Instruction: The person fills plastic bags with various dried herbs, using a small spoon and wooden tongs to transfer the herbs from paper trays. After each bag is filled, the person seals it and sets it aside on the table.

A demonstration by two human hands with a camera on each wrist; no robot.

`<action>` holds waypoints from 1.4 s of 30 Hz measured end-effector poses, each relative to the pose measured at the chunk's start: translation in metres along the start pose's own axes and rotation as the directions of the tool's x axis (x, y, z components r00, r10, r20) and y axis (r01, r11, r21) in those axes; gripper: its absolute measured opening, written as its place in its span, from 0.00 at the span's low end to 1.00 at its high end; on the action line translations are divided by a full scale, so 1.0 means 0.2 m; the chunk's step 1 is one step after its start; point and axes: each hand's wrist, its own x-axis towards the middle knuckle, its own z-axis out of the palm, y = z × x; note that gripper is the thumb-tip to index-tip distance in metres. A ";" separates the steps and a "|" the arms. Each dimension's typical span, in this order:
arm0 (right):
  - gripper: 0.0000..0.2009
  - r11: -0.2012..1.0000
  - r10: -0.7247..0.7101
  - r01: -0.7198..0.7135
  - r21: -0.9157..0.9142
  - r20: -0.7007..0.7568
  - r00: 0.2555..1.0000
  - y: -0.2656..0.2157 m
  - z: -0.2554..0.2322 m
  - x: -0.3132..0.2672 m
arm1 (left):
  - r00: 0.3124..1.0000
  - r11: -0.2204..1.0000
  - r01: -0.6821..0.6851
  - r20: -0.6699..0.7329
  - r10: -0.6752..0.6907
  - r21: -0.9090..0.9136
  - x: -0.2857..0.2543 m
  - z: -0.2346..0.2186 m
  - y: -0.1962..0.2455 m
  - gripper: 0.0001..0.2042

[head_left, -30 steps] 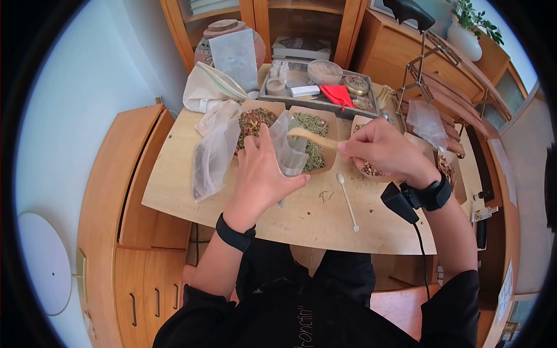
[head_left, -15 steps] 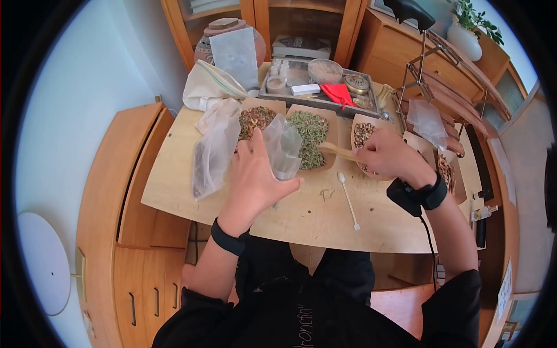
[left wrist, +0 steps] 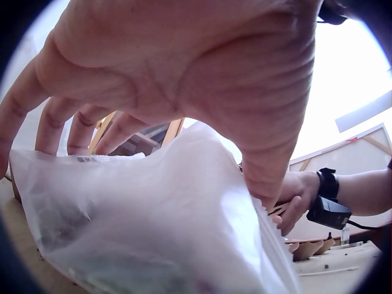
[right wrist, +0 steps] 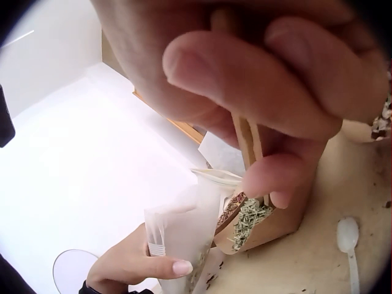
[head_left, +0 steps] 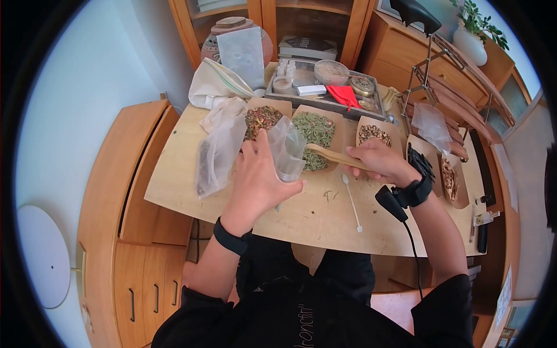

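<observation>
My left hand (head_left: 255, 180) holds a translucent zip bag (head_left: 288, 153) upright, fingers along its far side and thumb at the near edge. Through the plastic (left wrist: 184, 220) some greenish contents show faintly in the left wrist view. My right hand (head_left: 383, 162) grips a slim wooden scoop (head_left: 336, 156) by its handle. Its tip points left, over the lower part of a brown paper tray (head_left: 339, 133) of dried green herbs (head_left: 313, 130), close to the bag. Behind the bag stands another tray of reddish-brown dried herbs (head_left: 264, 119).
Right of the green herbs are trays of brown pieces (head_left: 374, 134), dark strips (head_left: 419, 162) and bark-like chips (head_left: 449, 177). A small white spoon (head_left: 352, 203) lies in front. Another translucent bag (head_left: 220, 159) rests left. A grey tray (head_left: 301, 101) with containers and a red pouch (head_left: 343, 95) stands behind.
The scoop has gone from above the bag's mouth down to the green herbs, then back left toward the bag. My left hand keeps its hold on the bag.
</observation>
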 end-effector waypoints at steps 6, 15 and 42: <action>0.18 0.998 0.009 -0.007 -0.068 0.035 0.999 -0.05 0.03 0.03 | 1.000 1.000 -0.001 -0.009 0.001 0.001 0.00 0.00 0.00 0.54; 0.15 0.999 -0.008 0.005 0.047 0.079 0.997 0.00 0.02 0.04 | 1.000 1.000 -0.006 -0.021 0.006 0.002 0.00 0.00 -0.01 0.54; 0.15 0.915 -0.221 0.214 -0.342 0.019 0.975 -0.32 0.04 -0.13 | 1.000 1.000 -0.005 -0.013 0.005 0.000 0.03 0.01 0.05 0.55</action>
